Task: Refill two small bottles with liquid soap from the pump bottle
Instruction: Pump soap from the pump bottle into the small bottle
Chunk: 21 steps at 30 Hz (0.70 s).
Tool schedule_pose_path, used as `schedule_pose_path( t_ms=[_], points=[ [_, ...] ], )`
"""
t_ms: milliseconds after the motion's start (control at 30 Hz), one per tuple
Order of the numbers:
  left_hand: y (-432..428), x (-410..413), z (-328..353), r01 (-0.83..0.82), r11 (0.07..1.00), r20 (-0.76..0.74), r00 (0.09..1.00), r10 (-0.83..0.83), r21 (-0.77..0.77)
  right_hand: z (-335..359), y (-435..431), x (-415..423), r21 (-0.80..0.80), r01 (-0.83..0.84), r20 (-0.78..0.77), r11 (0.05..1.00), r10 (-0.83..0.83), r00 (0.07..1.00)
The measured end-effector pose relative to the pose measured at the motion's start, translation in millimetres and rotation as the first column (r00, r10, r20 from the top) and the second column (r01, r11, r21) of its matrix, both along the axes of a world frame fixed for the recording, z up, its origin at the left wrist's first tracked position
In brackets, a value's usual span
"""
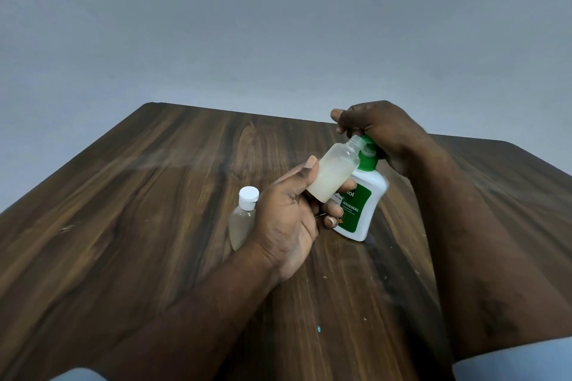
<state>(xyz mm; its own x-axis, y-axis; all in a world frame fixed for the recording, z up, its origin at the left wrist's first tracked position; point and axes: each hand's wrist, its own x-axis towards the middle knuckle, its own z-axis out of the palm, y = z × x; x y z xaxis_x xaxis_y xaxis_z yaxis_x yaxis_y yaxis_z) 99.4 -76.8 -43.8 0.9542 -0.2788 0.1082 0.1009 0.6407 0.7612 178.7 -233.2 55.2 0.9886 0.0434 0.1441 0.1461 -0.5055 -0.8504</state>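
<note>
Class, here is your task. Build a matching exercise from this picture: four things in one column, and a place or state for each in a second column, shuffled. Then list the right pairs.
Column one
1. left hand
2. right hand
3. pump bottle
4. free small bottle

Column two
A. on the table, white cap on
B. grips the green pump top
C. holds the uncapped small bottle
D. white body, green label

Pairs: 1-C, 2-B, 3-D, 4-A
</note>
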Motion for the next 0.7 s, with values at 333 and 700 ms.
schedule_pose_path(
  t_ms=[333, 700],
  points=[
    [0.1, -0.3, 0.9, 0.002, 1.0, 0.006, 1.0, -0.002, -0.006, -0.4, -1.6, 2.6, 0.015, -0.001, 0.004, 1.0, 0.001, 1.0],
    [-0.1, 0.8, -0.1, 0.001, 1.0, 0.0, 1.0, -0.001, -0.006, -0.8, -2.3, 4.6, 0.014, 0.004, 0.038, 1.0, -0.005, 0.999]
  ],
)
